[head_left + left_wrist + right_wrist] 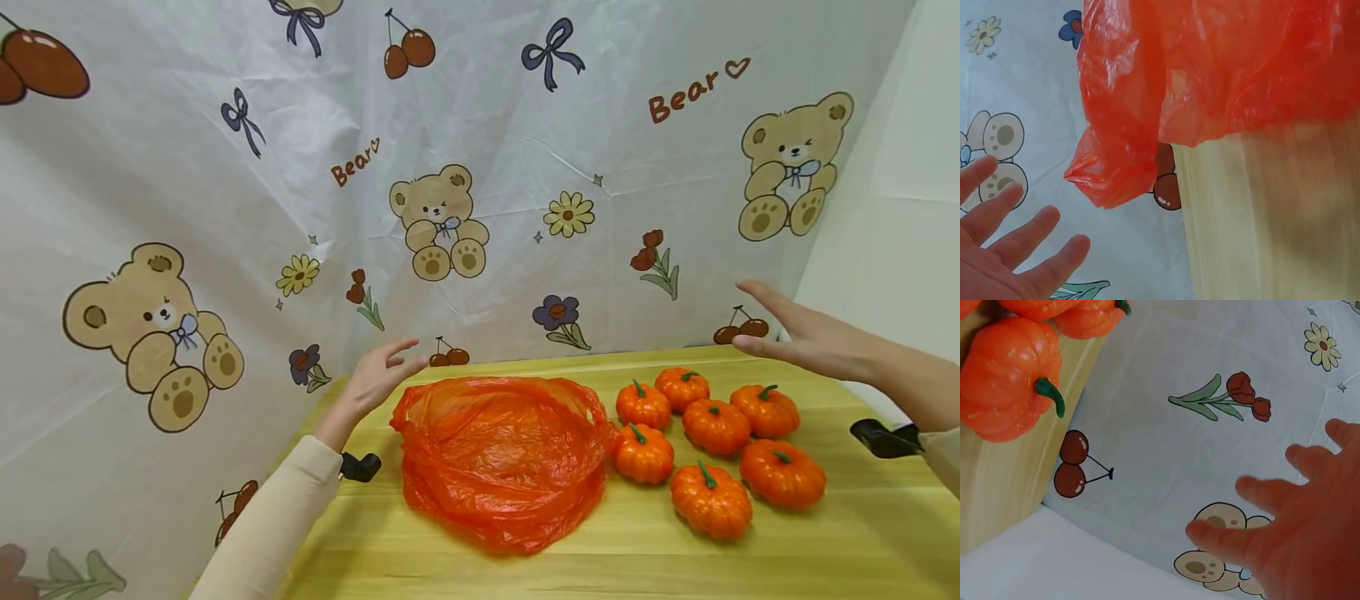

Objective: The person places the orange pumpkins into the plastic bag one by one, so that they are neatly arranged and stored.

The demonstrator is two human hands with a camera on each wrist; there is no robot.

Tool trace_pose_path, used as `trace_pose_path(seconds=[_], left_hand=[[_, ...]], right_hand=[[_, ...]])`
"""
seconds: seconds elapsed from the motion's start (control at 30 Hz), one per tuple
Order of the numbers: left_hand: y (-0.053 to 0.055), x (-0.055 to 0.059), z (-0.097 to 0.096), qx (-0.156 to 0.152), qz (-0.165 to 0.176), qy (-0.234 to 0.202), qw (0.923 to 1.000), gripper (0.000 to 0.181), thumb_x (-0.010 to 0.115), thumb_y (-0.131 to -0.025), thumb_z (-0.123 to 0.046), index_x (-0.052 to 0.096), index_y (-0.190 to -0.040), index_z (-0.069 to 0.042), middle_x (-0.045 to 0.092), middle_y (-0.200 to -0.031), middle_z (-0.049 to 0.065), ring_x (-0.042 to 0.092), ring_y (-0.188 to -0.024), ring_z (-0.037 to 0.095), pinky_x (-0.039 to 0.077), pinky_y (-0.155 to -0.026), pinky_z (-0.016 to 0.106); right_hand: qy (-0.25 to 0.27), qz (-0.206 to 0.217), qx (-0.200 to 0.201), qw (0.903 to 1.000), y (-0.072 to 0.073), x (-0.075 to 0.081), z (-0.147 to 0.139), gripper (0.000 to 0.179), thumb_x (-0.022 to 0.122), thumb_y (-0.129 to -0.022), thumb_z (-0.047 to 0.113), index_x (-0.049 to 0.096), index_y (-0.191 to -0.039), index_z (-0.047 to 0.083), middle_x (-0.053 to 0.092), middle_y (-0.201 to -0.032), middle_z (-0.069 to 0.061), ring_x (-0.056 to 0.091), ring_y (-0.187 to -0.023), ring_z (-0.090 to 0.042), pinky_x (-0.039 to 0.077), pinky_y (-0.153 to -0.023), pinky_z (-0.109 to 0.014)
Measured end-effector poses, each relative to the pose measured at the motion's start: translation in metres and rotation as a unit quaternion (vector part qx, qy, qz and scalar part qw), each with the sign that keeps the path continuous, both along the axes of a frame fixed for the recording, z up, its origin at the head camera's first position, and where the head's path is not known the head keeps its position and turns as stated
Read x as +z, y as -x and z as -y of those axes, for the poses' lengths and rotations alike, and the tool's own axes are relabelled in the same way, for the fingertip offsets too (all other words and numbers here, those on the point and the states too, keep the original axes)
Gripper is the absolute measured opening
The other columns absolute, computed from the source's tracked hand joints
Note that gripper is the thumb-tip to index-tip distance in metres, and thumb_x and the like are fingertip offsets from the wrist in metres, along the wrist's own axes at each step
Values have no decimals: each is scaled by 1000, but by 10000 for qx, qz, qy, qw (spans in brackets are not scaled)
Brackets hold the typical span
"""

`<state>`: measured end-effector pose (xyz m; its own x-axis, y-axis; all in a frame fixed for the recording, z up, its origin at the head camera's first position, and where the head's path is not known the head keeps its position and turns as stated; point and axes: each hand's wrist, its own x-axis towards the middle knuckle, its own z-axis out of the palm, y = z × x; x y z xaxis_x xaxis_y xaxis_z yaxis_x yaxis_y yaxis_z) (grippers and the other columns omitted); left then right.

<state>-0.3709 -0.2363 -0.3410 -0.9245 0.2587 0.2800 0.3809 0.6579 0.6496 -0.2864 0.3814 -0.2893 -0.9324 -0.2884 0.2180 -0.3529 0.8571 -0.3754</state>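
A thin red plastic bag [510,467] lies on the wooden table with its mouth spread wide and its sides crumpled. My left hand [375,377] is raised by the bag's back left corner, holding nothing; its spread fingers [1029,240] appear apart from the bag in the left wrist view. To the right of the bag, several small orange pumpkins [716,427] with green stems sit in a loose cluster. Beyond their back right side hovers my right hand [810,337], with fingers [1266,494] extended and spread and nothing in its grasp.
Behind the table [375,554] hangs a pale cloth [495,108] printed with bears, flowers, bows and cherries, which also runs along the left side. A white wall [892,250] stands at the right. Black wrist straps [885,439] show at both sleeves.
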Motion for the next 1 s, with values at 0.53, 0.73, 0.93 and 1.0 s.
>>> trace_pose_path(seconds=[0.53, 0.73, 0.93, 1.0], left_hand=[[-13, -25, 3, -372, 358, -905, 9946, 70, 62, -100, -48, 32, -160, -30, 40, -162, 18, 50, -138, 51, 45, -112, 68], [-20, -33, 3, -278, 278, -916, 9950, 64, 62, -98, -51, 37, -156, -37, 47, -158, 13, 53, -137, 47, 47, -109, 68], [-26, -41, 4, -275, 363, -1070, 9932, 62, 63, -99, -48, 38, -155, -38, 44, -159, 11, 53, -136, 46, 47, -109, 67], [-27, -44, 4, -305, 391, -1123, 9924, 62, 63, -99, -46, 37, -155, -39, 43, -160, 11, 54, -135, 46, 48, -109, 66]], right_hand=[[403, 73, 444, 9982, -24, -25, 1, 86, 53, -104, 33, -6, -167, 25, 15, -167, -32, 34, -134, -67, 35, -84, -91], [922, 188, 743, 9928, -27, -38, -2, 84, 50, -106, 21, -9, -166, 31, 20, -164, -34, 32, -134, -68, 32, -87, -91], [1159, 102, 877, 9893, -30, -52, -8, 80, 45, -108, 16, -7, -166, 30, 26, -163, -28, 41, -136, -55, 48, -88, -80], [1145, 10, 850, 9898, -31, -56, -9, 78, 46, -108, 16, -4, -167, 30, 32, -164, -9, 49, -139, -27, 51, -86, -77]])
